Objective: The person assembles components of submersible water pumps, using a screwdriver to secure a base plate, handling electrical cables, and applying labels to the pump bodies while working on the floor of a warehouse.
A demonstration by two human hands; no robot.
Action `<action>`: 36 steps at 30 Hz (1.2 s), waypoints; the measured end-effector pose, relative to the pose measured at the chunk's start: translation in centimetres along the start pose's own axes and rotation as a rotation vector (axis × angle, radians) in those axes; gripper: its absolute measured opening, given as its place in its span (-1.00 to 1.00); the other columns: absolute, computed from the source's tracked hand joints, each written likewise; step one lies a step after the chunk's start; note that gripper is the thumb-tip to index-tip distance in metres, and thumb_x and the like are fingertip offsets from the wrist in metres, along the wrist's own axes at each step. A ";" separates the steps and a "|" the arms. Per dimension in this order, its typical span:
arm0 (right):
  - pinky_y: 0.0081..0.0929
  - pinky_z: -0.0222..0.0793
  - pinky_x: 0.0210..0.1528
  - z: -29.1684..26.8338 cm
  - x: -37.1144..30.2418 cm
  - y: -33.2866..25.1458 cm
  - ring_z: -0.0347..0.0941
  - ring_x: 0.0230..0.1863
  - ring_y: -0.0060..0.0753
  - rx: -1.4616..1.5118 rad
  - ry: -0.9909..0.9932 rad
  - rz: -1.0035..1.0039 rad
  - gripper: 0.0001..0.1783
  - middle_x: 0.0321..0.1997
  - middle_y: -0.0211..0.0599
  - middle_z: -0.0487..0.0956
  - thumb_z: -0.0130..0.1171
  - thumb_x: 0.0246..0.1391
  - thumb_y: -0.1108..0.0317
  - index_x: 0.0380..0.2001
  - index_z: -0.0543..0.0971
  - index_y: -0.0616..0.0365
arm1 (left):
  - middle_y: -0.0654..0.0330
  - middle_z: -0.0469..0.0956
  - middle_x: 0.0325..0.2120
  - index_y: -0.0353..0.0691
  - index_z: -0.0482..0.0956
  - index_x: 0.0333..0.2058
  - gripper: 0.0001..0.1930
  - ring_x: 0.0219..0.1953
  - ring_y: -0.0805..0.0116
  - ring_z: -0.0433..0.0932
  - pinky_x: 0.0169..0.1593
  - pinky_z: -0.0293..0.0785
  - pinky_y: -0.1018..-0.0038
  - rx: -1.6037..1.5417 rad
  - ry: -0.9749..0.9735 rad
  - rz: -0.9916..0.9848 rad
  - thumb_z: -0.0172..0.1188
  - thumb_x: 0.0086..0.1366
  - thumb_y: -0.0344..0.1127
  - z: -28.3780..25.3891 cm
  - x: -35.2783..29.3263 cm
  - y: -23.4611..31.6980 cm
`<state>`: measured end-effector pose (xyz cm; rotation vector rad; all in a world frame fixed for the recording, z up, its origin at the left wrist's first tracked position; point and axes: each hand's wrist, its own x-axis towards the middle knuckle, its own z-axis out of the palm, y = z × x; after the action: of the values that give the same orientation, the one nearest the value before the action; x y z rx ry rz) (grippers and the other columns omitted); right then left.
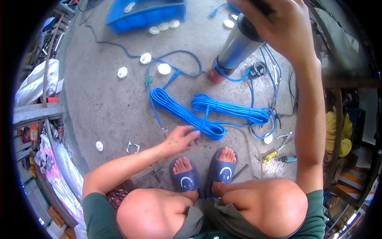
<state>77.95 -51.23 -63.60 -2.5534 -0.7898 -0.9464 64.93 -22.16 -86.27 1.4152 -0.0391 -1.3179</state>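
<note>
Your cable coils: bright blue. Cylinder: silver body, black top, red base. Your sandals: navy, white smile print. Crate: blue. Discs: white.

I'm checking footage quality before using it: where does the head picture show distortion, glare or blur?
Head view: black corners and the bowed rack at left show fisheye bending; head view: pale glare on the floor near the yellow-handled tool; head view: upper right edge hazy, the blue cables fairly crisp.
</note>
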 end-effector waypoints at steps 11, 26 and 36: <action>-0.29 0.48 -0.28 -1.4 -1.4 -2.0 0.62 -0.37 -0.12 -0.477 -0.099 0.342 -0.73 -0.39 -0.14 0.66 0.21 0.27 0.18 -0.35 0.69 0.14 | 0.31 0.47 -0.49 -0.29 0.52 -0.28 -0.70 -0.63 0.65 0.24 -0.56 0.20 0.60 0.021 0.019 0.014 0.08 0.54 -0.15 -0.3 0.1 -0.1; -0.19 0.41 -0.32 -1.8 -1.2 -2.8 0.52 -0.35 -0.02 -0.363 -0.122 0.361 -0.74 -0.41 -0.21 0.56 0.24 0.26 0.25 -0.44 0.57 0.19 | 0.24 0.64 -0.38 -0.17 0.55 0.15 -0.65 -0.45 0.61 0.46 -0.44 0.33 0.59 0.097 -0.263 -0.123 0.07 0.55 -0.11 -3.9 0.4 -0.6; -0.22 0.53 0.04 -4.1 3.1 14.7 0.63 -0.03 -0.09 -0.236 -0.426 0.493 -0.34 -0.05 0.02 0.66 0.17 0.30 -0.17 0.04 0.59 0.30 | 0.24 0.58 -0.54 -0.24 0.59 -0.12 -0.67 -0.67 0.61 0.33 -0.65 0.13 0.60 0.414 0.233 0.188 0.21 0.43 -0.06 -13.3 16.4 22.6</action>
<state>86.49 -63.68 -59.83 -2.9926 -0.1137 -0.3604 94.20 -32.12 -84.83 1.8592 -0.2963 -1.0180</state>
